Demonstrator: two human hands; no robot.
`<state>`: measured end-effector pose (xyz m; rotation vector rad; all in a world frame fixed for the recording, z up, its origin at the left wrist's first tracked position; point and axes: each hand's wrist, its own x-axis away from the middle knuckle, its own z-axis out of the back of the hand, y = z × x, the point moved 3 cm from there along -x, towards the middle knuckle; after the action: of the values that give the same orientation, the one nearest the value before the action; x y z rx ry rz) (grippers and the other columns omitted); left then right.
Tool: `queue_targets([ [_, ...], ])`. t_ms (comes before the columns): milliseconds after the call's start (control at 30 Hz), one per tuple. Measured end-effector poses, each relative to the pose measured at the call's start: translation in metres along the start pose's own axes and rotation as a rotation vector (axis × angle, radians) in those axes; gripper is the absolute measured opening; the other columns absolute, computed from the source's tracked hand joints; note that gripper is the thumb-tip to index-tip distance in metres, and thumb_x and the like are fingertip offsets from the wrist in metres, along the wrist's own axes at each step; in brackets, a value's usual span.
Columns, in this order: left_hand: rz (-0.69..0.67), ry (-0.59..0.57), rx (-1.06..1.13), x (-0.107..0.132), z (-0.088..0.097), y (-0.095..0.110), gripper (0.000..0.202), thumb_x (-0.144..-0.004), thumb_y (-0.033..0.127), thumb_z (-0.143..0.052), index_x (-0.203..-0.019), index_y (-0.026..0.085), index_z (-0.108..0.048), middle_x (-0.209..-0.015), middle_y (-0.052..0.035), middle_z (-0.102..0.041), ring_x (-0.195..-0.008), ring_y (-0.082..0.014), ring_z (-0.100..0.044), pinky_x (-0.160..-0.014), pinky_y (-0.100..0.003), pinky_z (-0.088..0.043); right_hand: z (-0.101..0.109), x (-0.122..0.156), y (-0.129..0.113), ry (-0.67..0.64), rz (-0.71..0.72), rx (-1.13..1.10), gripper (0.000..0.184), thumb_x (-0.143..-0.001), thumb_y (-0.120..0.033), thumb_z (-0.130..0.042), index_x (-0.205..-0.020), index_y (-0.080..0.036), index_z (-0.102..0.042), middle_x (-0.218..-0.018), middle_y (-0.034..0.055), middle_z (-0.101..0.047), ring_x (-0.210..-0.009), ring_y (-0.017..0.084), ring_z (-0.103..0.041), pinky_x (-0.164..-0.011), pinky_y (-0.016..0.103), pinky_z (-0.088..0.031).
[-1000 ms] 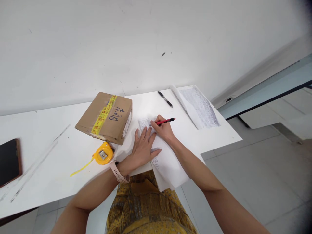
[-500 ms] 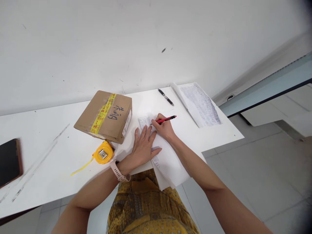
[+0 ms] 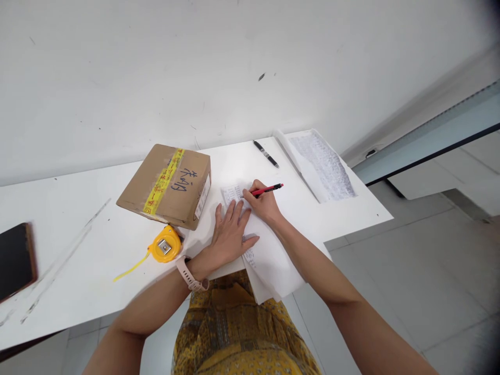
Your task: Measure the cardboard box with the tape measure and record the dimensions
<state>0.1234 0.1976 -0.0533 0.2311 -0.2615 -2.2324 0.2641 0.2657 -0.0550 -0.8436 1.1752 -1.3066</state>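
My right hand (image 3: 262, 203) is closed around a red and black pen (image 3: 269, 189), its tip down at a sheet of paper (image 3: 269, 255) that carries small handwriting near the top. Flat on the same paper rests my left hand (image 3: 231, 232), fingers spread, a pink watch on its wrist. The paper's lower end hangs over the table's front edge. Left of my hands sits a taped cardboard box (image 3: 167, 185) with black writing on top. A yellow tape measure (image 3: 165, 245) lies in front of the box, a short length of its blade pulled out.
A black pen (image 3: 266, 154) lies behind my hands on the white table (image 3: 78, 208). At the right end are papers (image 3: 322, 166) dense with writing. A dark phone (image 3: 15, 260) is at the far left. The wall (image 3: 156, 67) rises behind the table.
The view has shifted very slightly. Both hands keep nearly the same place, the right with the pen at the paper and the left flat on it.
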Motion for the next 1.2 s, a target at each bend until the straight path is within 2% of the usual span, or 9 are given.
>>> queue_targets([
  [1200,0.001,0.007,-0.007,0.0005,-0.0004,-0.0015,0.07,-0.095,0.057,-0.051,-0.148,0.012,-0.041,-0.158,-0.0218,-0.037,-0.15,-0.0382,-0.023,-0.119,-0.068,-0.007,0.0007,-0.0001,-0.0028,0.019,-0.005,0.008,0.031,-0.078,-0.027,-0.062,-0.061,-0.023,-0.037,-0.057,-0.0067,-0.034,-0.055,0.011,-0.031,-0.054,0.028,-0.026],
])
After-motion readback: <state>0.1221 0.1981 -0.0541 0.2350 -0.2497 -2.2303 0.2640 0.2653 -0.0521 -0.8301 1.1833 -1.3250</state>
